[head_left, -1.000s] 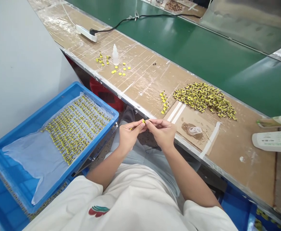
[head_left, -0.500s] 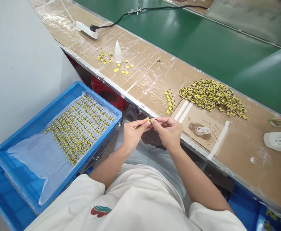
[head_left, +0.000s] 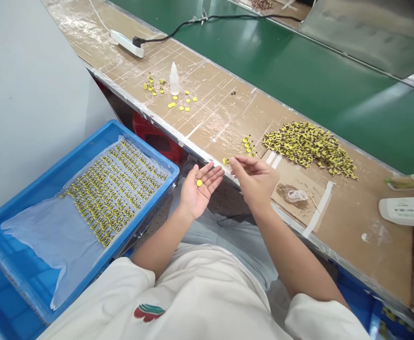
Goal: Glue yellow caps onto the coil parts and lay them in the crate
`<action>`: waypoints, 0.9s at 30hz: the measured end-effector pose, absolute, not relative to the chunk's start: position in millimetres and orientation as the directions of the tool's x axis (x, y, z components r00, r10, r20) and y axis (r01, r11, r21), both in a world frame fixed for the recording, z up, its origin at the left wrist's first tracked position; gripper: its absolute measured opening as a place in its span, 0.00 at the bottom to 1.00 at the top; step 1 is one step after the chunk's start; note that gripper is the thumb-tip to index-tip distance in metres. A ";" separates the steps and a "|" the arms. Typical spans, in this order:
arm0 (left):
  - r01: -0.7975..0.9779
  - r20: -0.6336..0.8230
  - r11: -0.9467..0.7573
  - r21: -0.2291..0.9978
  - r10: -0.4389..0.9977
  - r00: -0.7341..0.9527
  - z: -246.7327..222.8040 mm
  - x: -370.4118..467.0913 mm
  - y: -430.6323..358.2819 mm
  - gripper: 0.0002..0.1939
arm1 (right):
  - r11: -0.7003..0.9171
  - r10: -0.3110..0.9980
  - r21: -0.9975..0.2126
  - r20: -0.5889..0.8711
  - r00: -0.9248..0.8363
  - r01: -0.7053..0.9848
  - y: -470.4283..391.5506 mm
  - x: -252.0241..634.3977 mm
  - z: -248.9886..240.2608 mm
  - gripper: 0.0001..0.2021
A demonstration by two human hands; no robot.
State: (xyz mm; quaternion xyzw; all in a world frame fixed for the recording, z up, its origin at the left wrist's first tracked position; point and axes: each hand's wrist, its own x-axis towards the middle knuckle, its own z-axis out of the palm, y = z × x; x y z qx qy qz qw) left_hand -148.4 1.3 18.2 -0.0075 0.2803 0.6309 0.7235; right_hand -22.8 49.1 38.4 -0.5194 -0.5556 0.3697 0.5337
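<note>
Hands at the bench. The left hand (head_left: pixel 196 194) is palm up, its fingers stretched out and the thumb apart from them; a yellow disc (head_left: pixel 199 182) lies loose on the palm, near the base of the fingers. The right hand (head_left: pixel 259 183), over the bench's near edge, has thumb and forefinger together, clamped on a small yellow piece (head_left: pixel 225 161); its finer detail is too small to tell.

Just beyond, a cluster of figures (head_left: pixel 248 143) rests on the bench (head_left: pixel 366 203), with a yellow-and-dark pile (head_left: pixel 311 147) to its right. Nearer the edge, a taped board (head_left: pixel 308 218) bears a clear dish (head_left: pixel 296 195) on a brown stain, a stick (head_left: pixel 315 204) beside it. Farther left, a white bottle (head_left: pixel 174 81) stands upright among loose discs (head_left: pixel 181 108). At left, a blue tray (head_left: pixel 40 271) holds rows of figures (head_left: pixel 113 191) on a pale cloth (head_left: pixel 56 231).
</note>
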 end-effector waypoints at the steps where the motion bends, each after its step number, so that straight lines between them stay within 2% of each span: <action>1: -0.928 -0.419 0.215 0.304 0.905 0.073 17.8 -151.0 2.8 0.23 | 0.217 0.960 -0.938 0.255 0.116 0.270 61.0 -18.2 38.7 0.14; 3: -0.941 -0.417 0.217 0.260 0.904 0.094 17.2 -155.5 4.7 0.24 | 0.242 0.946 -0.837 0.317 0.074 0.491 89.0 -7.3 37.2 0.14; 5: -0.946 -0.416 0.215 0.243 0.904 0.098 17.5 -158.6 4.9 0.25 | 0.226 0.948 -0.695 0.319 0.010 0.683 117.7 3.0 33.6 0.11; 9: -0.948 -0.422 0.216 0.232 0.901 0.102 18.6 -162.1 3.4 0.25 | 0.165 0.961 -0.456 0.274 -0.038 0.875 156.2 12.0 25.3 0.10; 14: -0.951 -0.415 0.215 0.224 0.903 0.106 16.5 -165.0 3.3 0.24 | 0.128 0.976 -0.305 0.208 -0.065 0.944 165.6 7.8 16.9 0.12; 19: -0.952 -0.412 0.223 0.210 0.903 0.121 15.4 -165.7 5.6 0.24 | 0.118 0.981 -0.227 0.179 -0.078 0.967 167.3 7.7 11.7 0.14; 23: -0.950 -0.401 0.231 0.209 0.907 0.132 16.5 -164.1 7.6 0.23 | 0.118 0.973 -0.146 0.213 -0.085 0.982 159.3 7.1 22.6 0.17; 25: -0.949 -0.396 0.234 0.213 0.908 0.135 17.2 -162.8 8.4 0.23 | 0.150 0.953 -0.142 0.285 -0.104 0.978 143.7 4.4 33.3 0.17; 27: -0.947 -0.396 0.240 0.215 0.907 0.140 17.9 -161.2 8.8 0.23 | 0.257 0.924 -0.227 0.341 -0.170 0.940 119.0 -0.7 43.6 0.17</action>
